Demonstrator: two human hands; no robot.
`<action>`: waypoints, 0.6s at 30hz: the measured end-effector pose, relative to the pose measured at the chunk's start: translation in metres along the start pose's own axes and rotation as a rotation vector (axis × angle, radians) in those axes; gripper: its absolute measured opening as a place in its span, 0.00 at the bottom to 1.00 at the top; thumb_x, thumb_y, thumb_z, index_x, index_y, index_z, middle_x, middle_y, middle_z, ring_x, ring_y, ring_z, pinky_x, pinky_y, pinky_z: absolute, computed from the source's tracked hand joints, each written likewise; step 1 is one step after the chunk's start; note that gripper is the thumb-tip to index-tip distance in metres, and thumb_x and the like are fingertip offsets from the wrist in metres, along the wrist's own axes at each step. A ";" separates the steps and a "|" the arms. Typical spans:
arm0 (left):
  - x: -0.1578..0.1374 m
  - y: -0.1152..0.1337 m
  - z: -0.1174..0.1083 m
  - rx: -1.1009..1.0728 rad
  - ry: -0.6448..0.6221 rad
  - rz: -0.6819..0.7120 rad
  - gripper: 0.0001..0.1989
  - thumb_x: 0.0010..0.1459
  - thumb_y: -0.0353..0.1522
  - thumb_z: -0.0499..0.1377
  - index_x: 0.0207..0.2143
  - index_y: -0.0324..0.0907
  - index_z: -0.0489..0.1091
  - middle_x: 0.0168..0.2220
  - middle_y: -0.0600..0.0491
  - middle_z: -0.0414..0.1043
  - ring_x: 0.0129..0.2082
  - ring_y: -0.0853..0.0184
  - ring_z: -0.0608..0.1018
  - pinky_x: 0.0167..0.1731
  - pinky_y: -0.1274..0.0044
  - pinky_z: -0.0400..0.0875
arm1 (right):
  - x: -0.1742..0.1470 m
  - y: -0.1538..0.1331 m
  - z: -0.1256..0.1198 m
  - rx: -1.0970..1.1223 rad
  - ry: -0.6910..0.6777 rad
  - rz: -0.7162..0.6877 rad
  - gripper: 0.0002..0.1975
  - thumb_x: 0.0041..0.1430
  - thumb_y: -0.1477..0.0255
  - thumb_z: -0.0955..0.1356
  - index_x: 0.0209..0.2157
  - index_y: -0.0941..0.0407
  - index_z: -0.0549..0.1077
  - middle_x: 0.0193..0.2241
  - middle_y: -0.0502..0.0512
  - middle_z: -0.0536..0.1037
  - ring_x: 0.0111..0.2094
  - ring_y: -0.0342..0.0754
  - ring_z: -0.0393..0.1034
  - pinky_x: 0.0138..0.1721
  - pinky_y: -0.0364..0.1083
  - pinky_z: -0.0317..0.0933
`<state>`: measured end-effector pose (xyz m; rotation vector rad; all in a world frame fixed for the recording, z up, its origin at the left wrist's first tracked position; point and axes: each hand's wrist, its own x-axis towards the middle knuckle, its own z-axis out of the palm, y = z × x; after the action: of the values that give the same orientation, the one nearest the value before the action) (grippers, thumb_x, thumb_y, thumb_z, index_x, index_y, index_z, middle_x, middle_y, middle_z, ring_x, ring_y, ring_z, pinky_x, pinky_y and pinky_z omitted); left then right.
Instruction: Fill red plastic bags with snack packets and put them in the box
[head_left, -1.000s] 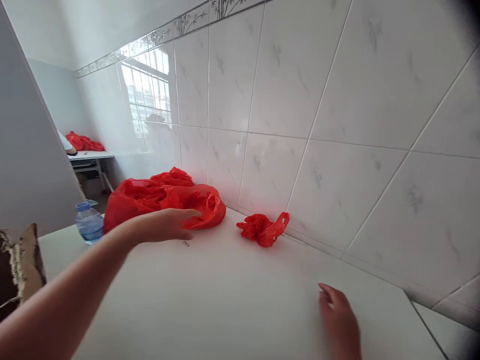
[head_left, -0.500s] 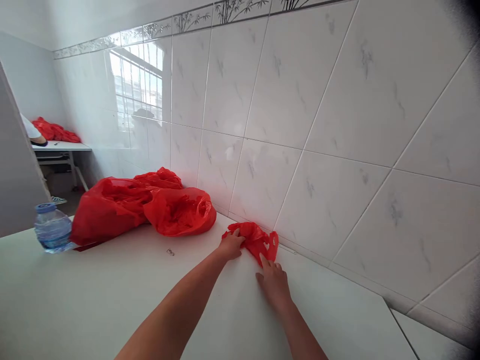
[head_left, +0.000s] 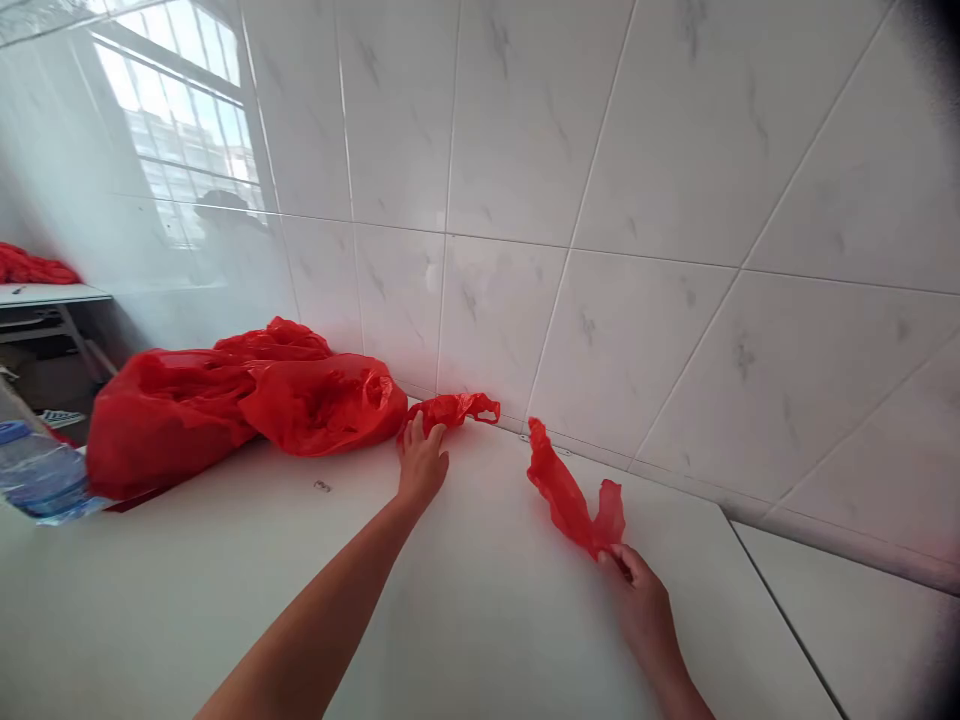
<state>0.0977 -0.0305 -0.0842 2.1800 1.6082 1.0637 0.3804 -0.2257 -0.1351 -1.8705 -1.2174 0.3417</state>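
Note:
My right hand (head_left: 641,610) pinches the lower end of a thin red plastic bag (head_left: 562,495). The bag stretches up and away from the fingers toward the wall, with a loose flap on its right. Further left, my left hand (head_left: 422,462) rests its spread fingers on another crumpled red plastic bag (head_left: 454,408) against the wall. That bag has a loop-like handle at its right end. Close beside it on the left sits a big heap of red plastic bags (head_left: 180,415), bundled partly inside a larger one.
The white table (head_left: 480,620) runs along a tiled wall (head_left: 510,320). A water bottle (head_left: 41,475) stands at the left edge. A small clear scrap (head_left: 322,486) lies before the heap. A seam (head_left: 784,610) crosses the tabletop on the right. More red bags (head_left: 34,266) lie on a far table.
The red plastic under both hands has come apart into two pieces. My right hand has drawn one bag right and nearer; my left hand has shifted the other toward the heap. The view has turned right.

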 end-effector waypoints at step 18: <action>-0.115 0.098 0.067 -0.721 -0.499 0.068 0.28 0.47 0.36 0.65 0.53 0.47 0.65 0.42 0.50 0.70 0.40 0.62 0.73 0.41 0.69 0.70 | -0.015 -0.038 -0.032 1.236 -0.295 0.488 0.12 0.53 0.63 0.72 0.30 0.56 0.72 0.25 0.49 0.69 0.26 0.42 0.60 0.27 0.42 0.60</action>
<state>0.1988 -0.1554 -0.1241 1.7984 0.7734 0.8382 0.3700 -0.2484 -0.0896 -0.9693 -0.4295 1.3189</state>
